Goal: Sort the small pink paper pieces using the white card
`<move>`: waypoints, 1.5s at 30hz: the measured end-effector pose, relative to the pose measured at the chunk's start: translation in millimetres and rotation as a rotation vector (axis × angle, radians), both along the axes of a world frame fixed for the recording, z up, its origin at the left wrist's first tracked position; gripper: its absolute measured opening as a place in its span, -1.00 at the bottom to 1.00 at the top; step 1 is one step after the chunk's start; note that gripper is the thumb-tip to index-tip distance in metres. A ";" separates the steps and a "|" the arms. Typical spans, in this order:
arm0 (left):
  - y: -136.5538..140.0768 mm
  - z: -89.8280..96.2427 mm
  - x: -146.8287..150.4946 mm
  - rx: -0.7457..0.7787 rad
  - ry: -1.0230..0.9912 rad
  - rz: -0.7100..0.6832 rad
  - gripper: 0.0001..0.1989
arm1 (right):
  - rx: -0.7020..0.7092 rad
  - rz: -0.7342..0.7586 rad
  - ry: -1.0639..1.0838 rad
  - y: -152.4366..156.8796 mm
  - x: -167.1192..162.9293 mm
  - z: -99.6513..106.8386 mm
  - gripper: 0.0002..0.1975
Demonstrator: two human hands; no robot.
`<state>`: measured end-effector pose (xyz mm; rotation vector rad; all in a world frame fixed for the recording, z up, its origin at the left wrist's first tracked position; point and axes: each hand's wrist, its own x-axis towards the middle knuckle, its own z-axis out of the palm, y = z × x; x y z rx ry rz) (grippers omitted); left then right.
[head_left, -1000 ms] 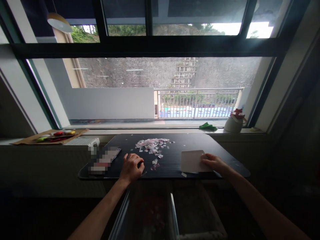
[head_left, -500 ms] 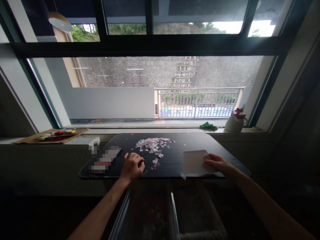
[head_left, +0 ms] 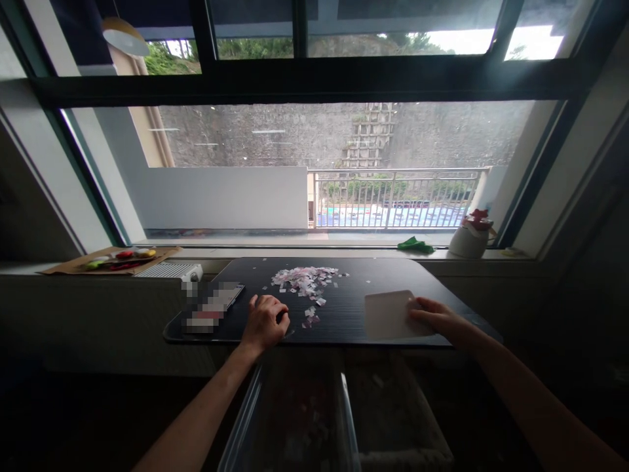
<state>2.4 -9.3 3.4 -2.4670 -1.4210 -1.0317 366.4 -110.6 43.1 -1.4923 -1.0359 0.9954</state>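
My right hand grips the right edge of a thin, pale flat scraper-like sheet with rounded corners, between thumb and fingers. The sheet is tilted up on the dark table, close to its front edge. On the left, my left hand rests on the table with loosely bent fingers and a gap between thumb and forefinger. Its palm is hidden, and I see nothing held there. Small pale pink and white paper scraps lie heaped beyond the hands. A few more scraps lie beside my left hand.
A phone with a blurred screen lies left of my left hand. Below the front edge stands a clear plastic bin with scraps inside. The windowsill holds a green cloth-like item and a whitish jug.
The white scrap at the table's front edge has dropped off; a pale blurred scrap shows below it. Both hands and the sheet hold nearly the same places, while the view has shifted slightly.
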 end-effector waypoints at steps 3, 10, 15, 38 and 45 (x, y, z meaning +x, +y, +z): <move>-0.9 0.6 -0.3 -0.008 -0.010 -0.017 -0.85 | 0.076 -0.072 -0.006 1.1 -8.6 0.1 -0.83; -4.7 2.9 -0.5 -0.038 0.000 -0.134 -0.86 | 0.265 -0.067 -0.004 30.3 -71.4 -18.1 -0.76; -5.7 4.1 0.1 -0.058 -0.010 -0.129 -0.87 | 0.282 -0.011 -0.089 44.7 -96.4 -26.8 -0.75; -5.9 3.8 2.3 -0.064 -0.019 -0.133 -0.87 | 0.343 0.027 -0.206 40.9 -117.9 -11.5 -0.78; -6.0 2.7 1.9 -0.054 -0.017 -0.138 -0.86 | 0.329 0.068 -0.236 41.9 -127.0 -9.1 -0.81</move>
